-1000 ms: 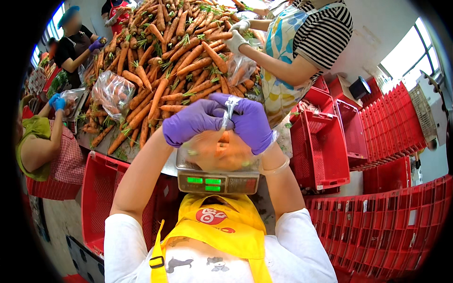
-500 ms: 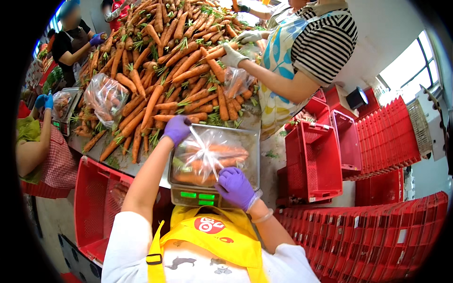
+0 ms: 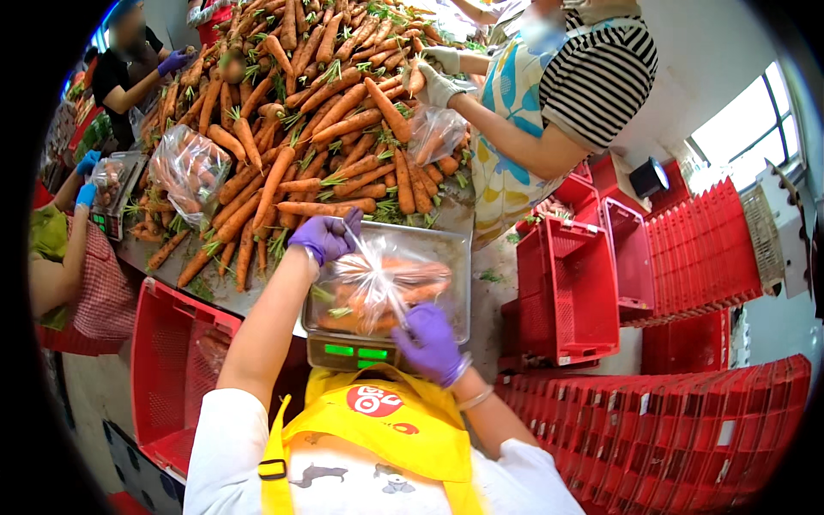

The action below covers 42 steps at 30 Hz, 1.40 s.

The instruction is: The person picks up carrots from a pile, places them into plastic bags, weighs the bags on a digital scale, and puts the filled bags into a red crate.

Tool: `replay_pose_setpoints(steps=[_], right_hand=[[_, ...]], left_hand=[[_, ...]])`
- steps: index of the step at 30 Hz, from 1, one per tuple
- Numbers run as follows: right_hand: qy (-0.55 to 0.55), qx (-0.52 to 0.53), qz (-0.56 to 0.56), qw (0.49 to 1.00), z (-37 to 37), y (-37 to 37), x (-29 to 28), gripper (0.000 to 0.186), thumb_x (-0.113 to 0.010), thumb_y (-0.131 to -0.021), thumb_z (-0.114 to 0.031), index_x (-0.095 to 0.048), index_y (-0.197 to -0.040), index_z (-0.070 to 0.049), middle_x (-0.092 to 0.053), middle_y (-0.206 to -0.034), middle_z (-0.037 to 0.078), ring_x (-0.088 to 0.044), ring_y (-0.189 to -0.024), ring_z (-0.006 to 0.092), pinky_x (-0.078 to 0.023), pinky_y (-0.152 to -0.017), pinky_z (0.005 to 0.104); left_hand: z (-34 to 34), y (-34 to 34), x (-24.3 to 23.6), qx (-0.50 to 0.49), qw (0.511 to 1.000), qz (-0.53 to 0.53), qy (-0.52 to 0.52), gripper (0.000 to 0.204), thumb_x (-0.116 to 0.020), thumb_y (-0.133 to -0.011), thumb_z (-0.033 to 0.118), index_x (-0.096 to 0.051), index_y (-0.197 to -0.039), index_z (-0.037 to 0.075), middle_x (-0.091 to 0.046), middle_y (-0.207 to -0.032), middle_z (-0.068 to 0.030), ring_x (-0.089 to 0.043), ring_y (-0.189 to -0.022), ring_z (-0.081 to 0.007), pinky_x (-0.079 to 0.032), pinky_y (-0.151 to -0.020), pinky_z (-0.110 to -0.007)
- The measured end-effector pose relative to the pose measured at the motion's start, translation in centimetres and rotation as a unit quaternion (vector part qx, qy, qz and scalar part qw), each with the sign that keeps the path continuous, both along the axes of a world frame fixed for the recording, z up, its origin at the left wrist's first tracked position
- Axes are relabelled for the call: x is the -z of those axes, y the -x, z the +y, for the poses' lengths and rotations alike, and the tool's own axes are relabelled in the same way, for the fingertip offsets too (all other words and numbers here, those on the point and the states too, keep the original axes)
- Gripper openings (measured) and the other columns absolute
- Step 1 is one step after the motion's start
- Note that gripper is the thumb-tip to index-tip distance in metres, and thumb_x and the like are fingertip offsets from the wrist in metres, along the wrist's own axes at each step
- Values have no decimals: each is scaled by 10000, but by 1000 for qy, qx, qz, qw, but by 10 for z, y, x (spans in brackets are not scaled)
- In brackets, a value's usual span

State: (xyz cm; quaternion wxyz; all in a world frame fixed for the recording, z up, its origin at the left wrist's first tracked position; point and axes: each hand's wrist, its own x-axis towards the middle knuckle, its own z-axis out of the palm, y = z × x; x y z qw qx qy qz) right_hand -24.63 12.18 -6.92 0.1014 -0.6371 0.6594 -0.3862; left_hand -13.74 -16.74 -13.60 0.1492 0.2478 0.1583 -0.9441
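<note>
A clear plastic bag of carrots (image 3: 403, 279) rests on the metal tray of a digital scale (image 3: 461, 318) with a lit green display. My left hand (image 3: 324, 238), in a purple glove, pinches one twisted end of the bag at its upper left. My right hand (image 3: 432, 346), also gloved in purple, closes on the other twisted end at the lower side, by the scale's near edge. Between both hands the plastic is drawn tight and gathered into a knot over the carrots.
A big heap of loose carrots (image 3: 300, 129) covers the table beyond the scale, with another bagged bunch (image 3: 189, 176) on its left. Across the heap, a co-worker's white-gloved hand (image 3: 438, 86) holds a carrot. Red crates (image 3: 571, 292) stand at the right; another red crate (image 3: 176, 378) is at lower left.
My left hand has shifted slightly to the right, its fingers still on the bag's end. The knot looks tighter. The co-worker's hands have moved back over the heap.
</note>
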Motion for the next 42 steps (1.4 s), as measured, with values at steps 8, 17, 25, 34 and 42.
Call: replay_pose_setpoints(steps=[8,17,25,34,42], right_hand=[[132,-85,-243,957,-59,15,-26,373,-488,-821,93,-575,-1175,15,-617,-1163,142,-574,-1116,270,-405,-987,351],[164,-85,-237,954,-120,25,-24,382,-615,-805,53,-621,-1183,-5,-643,-1144,134,-618,-1022,240,-467,-902,307],[37,-58,-334,940,-38,24,27,149,-615,-858,-82,-605,-723,-18,-643,-803,65,-599,-841,161,-467,-769,320],[47,96,-194,975,-19,9,7,313,-703,-794,-120,-611,-1066,2,-589,-1134,134,-563,-1040,271,-446,-910,365],[-33,-3,26,999,-77,23,53,231,-632,-826,-107,-575,-1017,11,-622,-921,114,-590,-848,245,-472,-773,323]], left_hand=[[39,16,-67,122,811,-62,569,404,-526,-882,44,-525,-1283,-4,-625,-1137,-99,-625,-922,-98,-502,-669,-187],[73,5,-136,307,514,-150,787,287,-792,-689,213,-705,-855,-4,-678,-769,-73,-598,-711,-136,-489,-711,-280],[20,8,-33,131,246,-497,822,219,-626,-690,199,-729,-858,103,-690,-840,-121,-662,-771,-277,-513,-717,-361],[36,13,-31,-54,269,-453,849,228,-648,-728,102,-710,-946,78,-685,-866,-141,-661,-806,-291,-527,-743,-366],[110,-29,-119,-42,174,-291,940,381,-694,-726,243,-648,-1085,124,-620,-891,-104,-592,-856,-284,-457,-770,-390]])
